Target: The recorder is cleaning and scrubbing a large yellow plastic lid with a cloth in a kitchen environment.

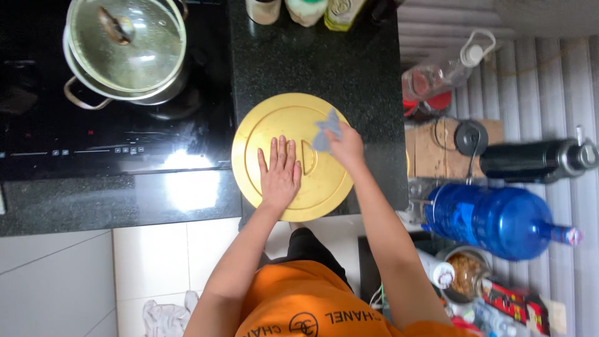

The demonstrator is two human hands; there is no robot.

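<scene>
Both hands (279, 175) on yellow lid (274, 122).

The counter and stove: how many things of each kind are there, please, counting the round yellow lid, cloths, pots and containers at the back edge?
Round yellow lid: 1
Grey cloth: 1
Steel pot with glass lid: 1
Containers at the back edge: 3 clearly seen
Total: 6

Lidded steel pot (128, 53) on black cooktop (112, 125), blue water jug (493, 218) — dark flask (536, 160), white rag (163, 315)

Head cam, straight down over counter (368, 75), close, single view.
</scene>
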